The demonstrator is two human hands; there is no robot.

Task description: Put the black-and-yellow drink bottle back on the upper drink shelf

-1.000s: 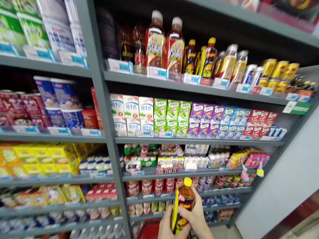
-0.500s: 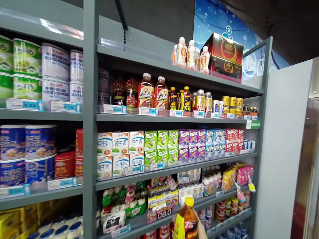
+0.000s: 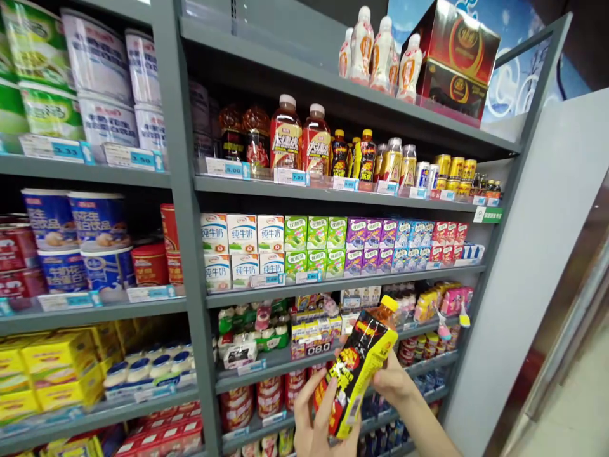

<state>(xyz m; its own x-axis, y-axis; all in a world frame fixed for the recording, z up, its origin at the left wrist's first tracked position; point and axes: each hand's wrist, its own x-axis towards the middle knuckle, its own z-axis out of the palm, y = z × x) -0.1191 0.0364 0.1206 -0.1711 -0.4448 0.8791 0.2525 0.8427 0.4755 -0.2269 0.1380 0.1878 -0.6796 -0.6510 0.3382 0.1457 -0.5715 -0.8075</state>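
Observation:
A drink bottle (image 3: 354, 371) with a yellow cap and a black-and-yellow label is held up in front of the lower shelves, tilted so that its cap points up and right. My left hand (image 3: 321, 412) grips its lower part from the left, fingers across the label. Around the upper right side, just below the cap, my right hand (image 3: 392, 377) is closed, with part of its fingers behind the bottle. Similar black-and-yellow bottles (image 3: 366, 155) stand on the shelf above.
Shelving fills the view. Rows of milk and yogurt cartons (image 3: 307, 251) line the middle shelf. Stacked cans (image 3: 99, 241) stand at the left, beyond a grey upright post (image 3: 183, 190). White bottles (image 3: 364, 44) and a dark box (image 3: 457, 57) sit on top. A pale panel (image 3: 537, 209) closes the right side.
The bottle has risen into view and turned, from upright to tilted right. My left hand has appeared on its lower part. The view has tipped downward.

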